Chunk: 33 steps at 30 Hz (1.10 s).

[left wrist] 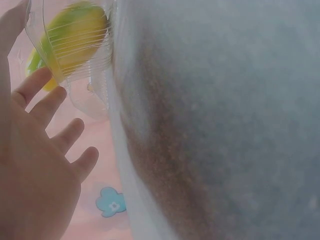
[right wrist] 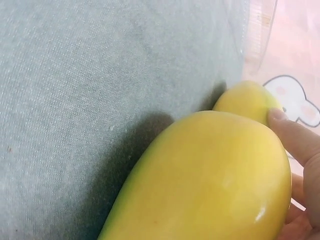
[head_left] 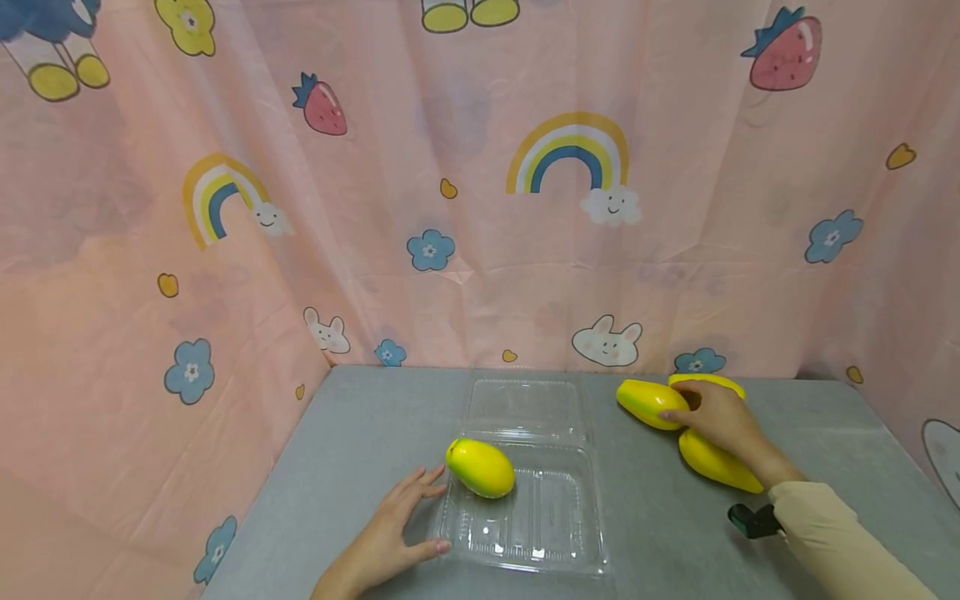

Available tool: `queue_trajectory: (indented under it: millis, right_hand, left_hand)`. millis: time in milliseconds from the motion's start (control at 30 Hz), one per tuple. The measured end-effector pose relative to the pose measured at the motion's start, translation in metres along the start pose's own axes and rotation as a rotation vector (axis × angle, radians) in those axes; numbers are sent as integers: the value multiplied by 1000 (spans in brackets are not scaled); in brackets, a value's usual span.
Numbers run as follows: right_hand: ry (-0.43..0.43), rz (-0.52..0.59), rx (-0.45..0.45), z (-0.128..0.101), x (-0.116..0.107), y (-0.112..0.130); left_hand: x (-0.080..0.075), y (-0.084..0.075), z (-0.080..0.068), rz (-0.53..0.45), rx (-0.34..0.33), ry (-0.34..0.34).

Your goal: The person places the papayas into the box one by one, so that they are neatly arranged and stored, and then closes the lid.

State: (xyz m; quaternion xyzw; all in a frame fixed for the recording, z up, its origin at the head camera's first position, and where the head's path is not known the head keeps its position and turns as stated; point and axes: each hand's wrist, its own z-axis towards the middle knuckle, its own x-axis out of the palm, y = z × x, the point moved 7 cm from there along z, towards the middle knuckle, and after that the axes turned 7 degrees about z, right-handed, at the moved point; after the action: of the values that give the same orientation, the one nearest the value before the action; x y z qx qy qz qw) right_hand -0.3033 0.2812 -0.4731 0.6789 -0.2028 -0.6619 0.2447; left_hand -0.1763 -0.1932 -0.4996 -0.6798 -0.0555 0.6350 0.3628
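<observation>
Three mangoes [head_left: 651, 403] are crowding lower right under the gripping right hand [head_left: 718, 417]; neighbours risk rolling. Left hand [head_left: 390, 525], fingers spread, is steadying the flimsy tray [head_left: 558, 546], holding nothing.

Head high; wrists close, tabletop-level

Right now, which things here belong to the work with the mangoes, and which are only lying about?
In use:
- clear plastic clamshell box
- yellow mango inside it
- three yellow mangoes under the right hand
- left hand beside the box

Lying about:
- small dark green object
- pink cartoon curtain
</observation>
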Motion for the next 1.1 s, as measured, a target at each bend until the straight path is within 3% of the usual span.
queue_trajectory:
  millis: [1100]
  right_hand:
    - [-45, 32, -65, -10, -8, 17]
  left_hand:
    - [1, 0, -1, -1, -7, 1]
